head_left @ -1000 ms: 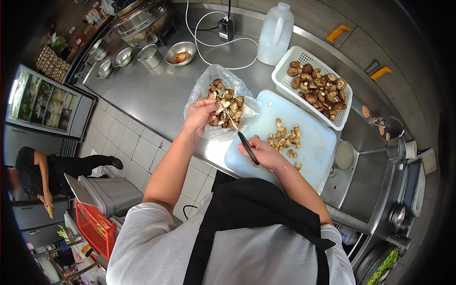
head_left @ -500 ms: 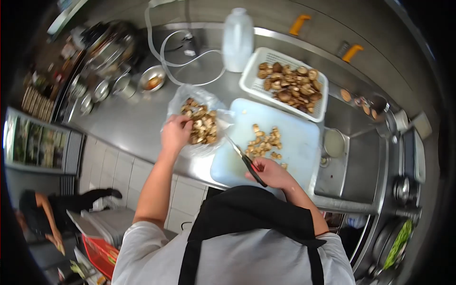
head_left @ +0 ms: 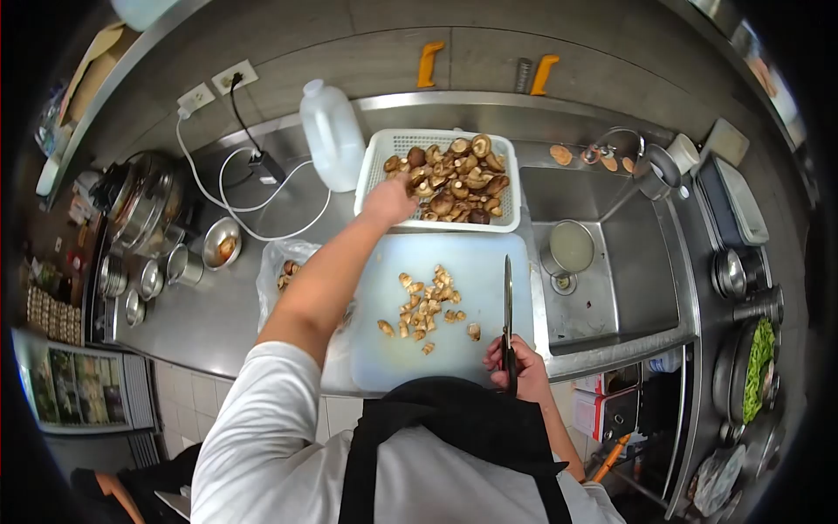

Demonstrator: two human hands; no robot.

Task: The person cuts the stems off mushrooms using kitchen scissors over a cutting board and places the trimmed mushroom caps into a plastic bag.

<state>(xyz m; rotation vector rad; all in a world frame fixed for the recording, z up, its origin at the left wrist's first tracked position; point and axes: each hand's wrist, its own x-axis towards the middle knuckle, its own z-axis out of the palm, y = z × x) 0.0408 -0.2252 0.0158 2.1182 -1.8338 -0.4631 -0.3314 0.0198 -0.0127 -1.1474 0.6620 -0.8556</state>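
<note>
At the basket (head_left: 471, 227) just behind the board (head_left: 463, 358), handily close, the left hand (head_left: 390, 201) rests among mushrooms (head_left: 458, 186), its grip hidden, while the right hand (head_left: 524, 360) clasps scissors (head_left: 508, 293) pointed away, likely for safety

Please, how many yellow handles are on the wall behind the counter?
2: one handle above the white basket, a second handle further right, beside a dark object. None seems hidden.

Round brown mushrooms (head_left: 459, 186), heaped, 12 o'clock; stubby tan mushroom pieces (head_left: 428, 306), scattered, 6; black-handled steel blade (head_left: 507, 316), 4, tip toward 12.
</note>
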